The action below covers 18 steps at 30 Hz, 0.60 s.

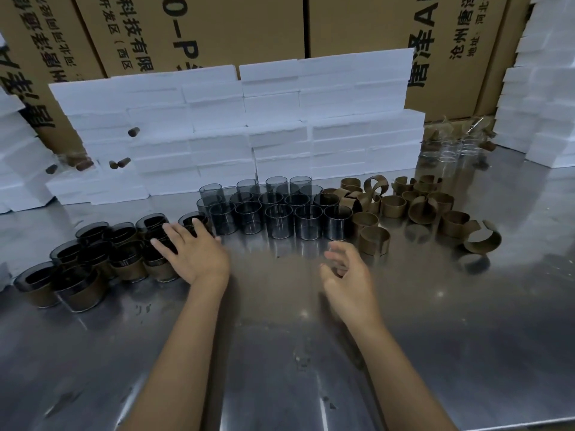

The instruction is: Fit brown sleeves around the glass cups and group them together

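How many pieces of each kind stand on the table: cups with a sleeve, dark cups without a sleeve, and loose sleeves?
Counts are approximate, since many pieces overlap.
Sleeved cups: about 11
Bare dark cups: about 17
Loose brown sleeves: about 17
Total: about 45

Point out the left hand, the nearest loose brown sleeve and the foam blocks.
left hand [194,253]: head view, back of the hand.
loose brown sleeve [375,241]: head view, its front wall.
foam blocks [217,119]: head view, front face.
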Motion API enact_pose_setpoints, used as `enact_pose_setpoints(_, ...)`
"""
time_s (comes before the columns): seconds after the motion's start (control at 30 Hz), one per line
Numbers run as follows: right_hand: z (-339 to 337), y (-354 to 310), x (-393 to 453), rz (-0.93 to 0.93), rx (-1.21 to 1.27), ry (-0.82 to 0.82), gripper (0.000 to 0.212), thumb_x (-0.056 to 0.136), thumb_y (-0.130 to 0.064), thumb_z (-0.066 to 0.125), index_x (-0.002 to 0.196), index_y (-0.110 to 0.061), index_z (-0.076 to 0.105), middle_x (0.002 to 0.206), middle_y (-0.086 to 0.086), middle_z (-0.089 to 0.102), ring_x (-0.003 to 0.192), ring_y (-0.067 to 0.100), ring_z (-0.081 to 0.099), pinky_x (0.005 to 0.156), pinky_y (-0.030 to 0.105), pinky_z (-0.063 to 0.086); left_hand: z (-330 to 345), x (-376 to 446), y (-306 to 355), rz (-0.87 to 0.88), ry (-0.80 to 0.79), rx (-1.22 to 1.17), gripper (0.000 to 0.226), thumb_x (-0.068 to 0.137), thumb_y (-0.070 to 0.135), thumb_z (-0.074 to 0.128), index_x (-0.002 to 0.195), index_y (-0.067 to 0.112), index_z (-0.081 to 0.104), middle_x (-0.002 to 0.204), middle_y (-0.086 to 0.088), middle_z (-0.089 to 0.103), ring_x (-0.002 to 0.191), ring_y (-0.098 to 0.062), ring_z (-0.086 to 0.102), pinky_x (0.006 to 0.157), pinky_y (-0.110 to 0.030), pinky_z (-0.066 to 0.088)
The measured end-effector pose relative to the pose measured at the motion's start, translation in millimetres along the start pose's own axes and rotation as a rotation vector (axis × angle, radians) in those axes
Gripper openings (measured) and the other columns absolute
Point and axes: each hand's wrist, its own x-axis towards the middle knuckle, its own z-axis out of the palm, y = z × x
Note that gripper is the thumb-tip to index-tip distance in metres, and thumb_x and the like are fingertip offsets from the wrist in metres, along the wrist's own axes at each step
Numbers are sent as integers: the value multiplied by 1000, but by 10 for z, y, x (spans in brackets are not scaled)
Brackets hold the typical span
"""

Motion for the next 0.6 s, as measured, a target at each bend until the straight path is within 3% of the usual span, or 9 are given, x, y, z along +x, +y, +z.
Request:
enact_pose_setpoints(0.17, 6, 13, 17, 0, -12, -9, 36, 95, -8, 62, 128, -23, 59, 118, -6, 66, 114, 11, 60, 94, 21, 40, 3, 308, -44, 58, 21, 113, 62, 104, 38, 48, 160, 24, 26, 169, -21, 15, 159, -36, -1, 126, -59, -4)
enact_pose_setpoints(0.27, 21, 14, 33, -9, -25, -4, 34, 94, -8, 62, 124, -25, 60, 115, -9, 66, 110, 9, 61, 91, 21, 41, 42, 386, 40, 238, 40, 121, 61, 103, 33, 53, 159, 28, 28, 170, -18, 13, 159, -35, -1, 125, -57, -5)
enact_pose_setpoints(0.37, 22, 21, 40, -15, -24, 3, 32, 93, -8, 62, 120, -25, 61, 111, -11, 66, 108, 8, 62, 89, 19, 43, 63, 426, 128, 343, 33, 83, 45, 105, 36, 50, 148, 26, 46, 166, -18, 25, 157, -34, 7, 126, -53, -2)
enact_pose_setpoints(0.5, 22, 11, 49, -14, -15, 4, 31, 93, -7, 62, 121, -22, 63, 110, -10, 67, 106, 7, 62, 88, 18, 43, 18, 383, 185, 281, 72, -69, 31, 105, 37, 52, 125, 17, 63, 140, -21, 54, 140, -38, 35, 121, -47, 17)
enact_pose_setpoints(0.6, 21, -4, 41, -10, -6, -3, 31, 94, -7, 61, 121, -22, 62, 110, -9, 66, 105, 7, 62, 89, 20, 44, -71, 239, 240, 184, 111, -340, 25, 104, 29, 56, 118, 10, 64, 133, -26, 52, 130, -42, 39, 113, -48, 25)
